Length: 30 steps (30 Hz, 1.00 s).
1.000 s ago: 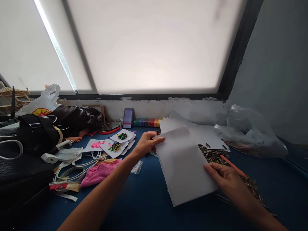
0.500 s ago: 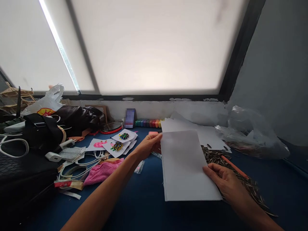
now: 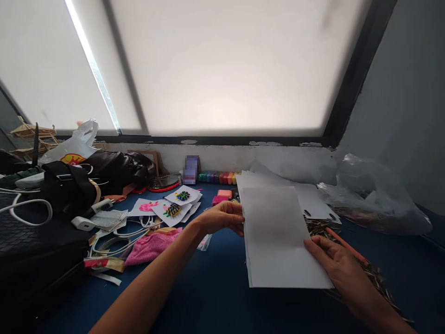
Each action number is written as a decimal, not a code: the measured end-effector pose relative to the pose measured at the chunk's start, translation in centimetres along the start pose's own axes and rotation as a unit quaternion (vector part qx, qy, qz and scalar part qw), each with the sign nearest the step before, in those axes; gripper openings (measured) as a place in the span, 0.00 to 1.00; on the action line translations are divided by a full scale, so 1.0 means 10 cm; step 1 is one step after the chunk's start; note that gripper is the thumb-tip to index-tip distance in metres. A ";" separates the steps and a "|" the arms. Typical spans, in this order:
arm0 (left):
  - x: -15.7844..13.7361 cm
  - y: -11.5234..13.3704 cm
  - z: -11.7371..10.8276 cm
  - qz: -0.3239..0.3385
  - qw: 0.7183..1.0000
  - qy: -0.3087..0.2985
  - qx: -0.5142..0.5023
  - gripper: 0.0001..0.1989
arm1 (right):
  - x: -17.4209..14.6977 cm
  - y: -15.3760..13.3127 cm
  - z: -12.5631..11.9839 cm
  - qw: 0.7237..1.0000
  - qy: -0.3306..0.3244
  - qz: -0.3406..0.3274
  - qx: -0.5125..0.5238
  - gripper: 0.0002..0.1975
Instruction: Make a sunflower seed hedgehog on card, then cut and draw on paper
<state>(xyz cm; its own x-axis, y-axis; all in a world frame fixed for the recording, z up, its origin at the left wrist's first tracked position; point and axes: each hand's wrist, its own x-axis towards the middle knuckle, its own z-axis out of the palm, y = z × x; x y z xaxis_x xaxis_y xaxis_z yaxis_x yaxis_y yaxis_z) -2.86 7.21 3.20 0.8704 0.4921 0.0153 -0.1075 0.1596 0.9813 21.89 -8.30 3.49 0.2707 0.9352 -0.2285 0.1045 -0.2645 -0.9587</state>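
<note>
Folded or stacked white paper (image 3: 274,241) is held up in front of me over the blue table, its layered edges showing at the left. My left hand (image 3: 224,218) is closed at the paper's left edge, with the fingertips partly hidden there. On the right edge, my right hand (image 3: 333,262) grips it between the thumb in front and fingers behind. Below and beyond the right hand lies a heap of striped sunflower seeds (image 3: 318,226), with an orange stick-like piece (image 3: 347,246) across it. More white sheets (image 3: 309,199) rest behind, with a few seeds on them.
Cards with seed-and-clay figures (image 3: 174,211) lie left of centre, near a pink cloth (image 3: 153,246) and white cables (image 3: 114,248). Pink blocks (image 3: 222,197) and a row of coloured clay packs (image 3: 219,178) stand behind. A clear plastic bag (image 3: 375,204) sits at right, a black bag (image 3: 34,264) at left.
My left hand has slid down the paper's left edge, from near its top corner. The whole scene has shifted slightly rightward in view. My right hand keeps its grip.
</note>
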 end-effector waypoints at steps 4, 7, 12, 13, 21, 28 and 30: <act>0.02 -0.01 0.04 -0.005 0.999 0.038 0.020 0.18 | -0.01 0.00 0.02 1.000 0.013 -0.019 -0.018 0.17; 0.07 -0.04 0.10 -0.002 0.995 0.091 0.041 0.19 | -0.03 0.01 0.06 0.998 0.012 -0.033 -0.046 0.19; 0.15 -0.04 0.17 -0.002 0.978 0.203 0.038 0.23 | -0.04 0.00 0.07 0.995 -0.006 -0.042 -0.087 0.21; 0.15 -0.03 0.15 0.010 0.972 0.235 0.027 0.22 | -0.05 0.00 0.06 0.995 -0.008 -0.041 -0.091 0.21; 0.04 0.16 -0.22 0.184 0.852 0.487 -0.063 0.16 | -0.11 0.05 0.13 0.978 -0.167 -0.027 -0.120 0.15; 0.06 0.15 -0.19 0.180 0.856 0.479 -0.072 0.17 | -0.16 0.14 0.22 0.931 -0.155 -0.113 -0.310 0.18; 0.10 0.10 -0.11 0.152 0.882 0.440 -0.067 0.18 | -0.16 0.11 0.19 0.938 -0.106 -0.140 -0.299 0.17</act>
<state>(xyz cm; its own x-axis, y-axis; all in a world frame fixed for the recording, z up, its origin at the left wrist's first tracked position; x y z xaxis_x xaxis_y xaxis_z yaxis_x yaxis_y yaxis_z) -2.66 8.78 3.96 0.0873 0.9944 0.0600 -0.3789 -0.0225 0.9251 19.71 -9.62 2.48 -0.0368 0.9968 -0.0714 0.6783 -0.0276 -0.7343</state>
